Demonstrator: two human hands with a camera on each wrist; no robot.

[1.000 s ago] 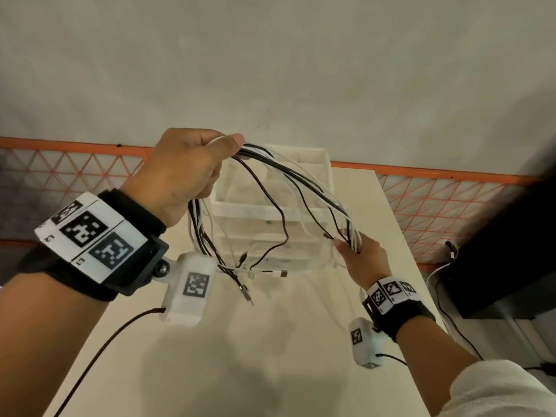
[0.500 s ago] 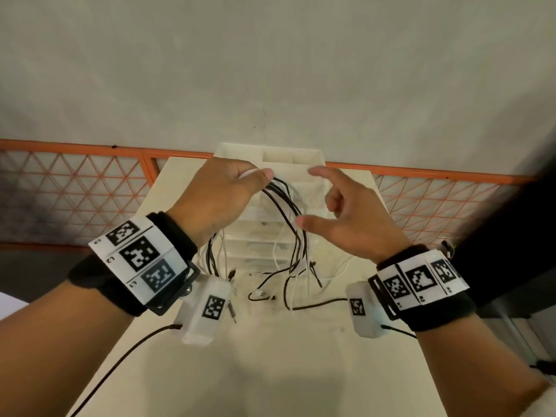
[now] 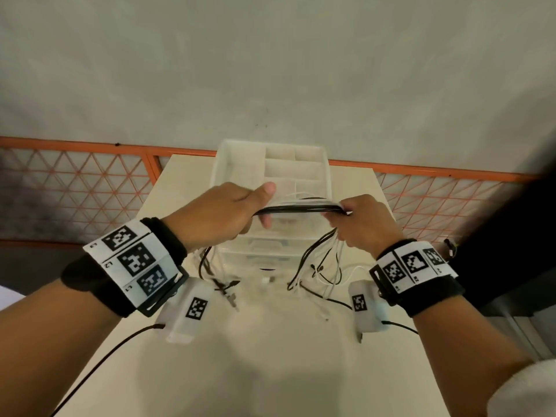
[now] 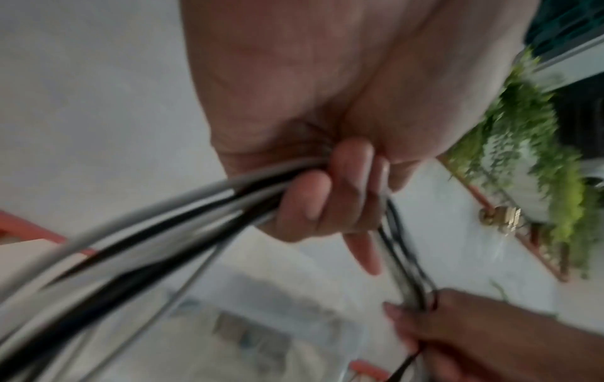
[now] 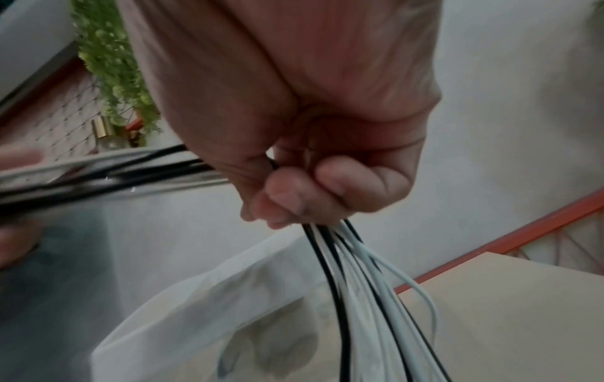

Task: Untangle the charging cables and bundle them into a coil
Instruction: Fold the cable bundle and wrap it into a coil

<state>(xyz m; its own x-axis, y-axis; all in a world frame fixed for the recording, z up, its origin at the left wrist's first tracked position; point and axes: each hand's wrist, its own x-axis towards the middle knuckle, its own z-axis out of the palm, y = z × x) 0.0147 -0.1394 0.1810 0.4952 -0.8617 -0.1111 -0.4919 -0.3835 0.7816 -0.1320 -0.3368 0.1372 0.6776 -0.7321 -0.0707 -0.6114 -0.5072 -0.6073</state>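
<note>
Both hands up over the pale table (image 3: 270,356); left hand (image 3: 216,215) and right hand (image 3: 365,224) each grasp the thin black and white charging cables (image 3: 301,208), stretched taut between them; ends dangle loose, no coil yet, I'd say.

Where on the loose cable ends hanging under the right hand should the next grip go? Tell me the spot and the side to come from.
Grip the cable ends just below the right hand, where the strands are gathered side by side. Lower down they splay apart over the table. Probably come from the front with the left hand, since the drawer unit stands behind.
</note>
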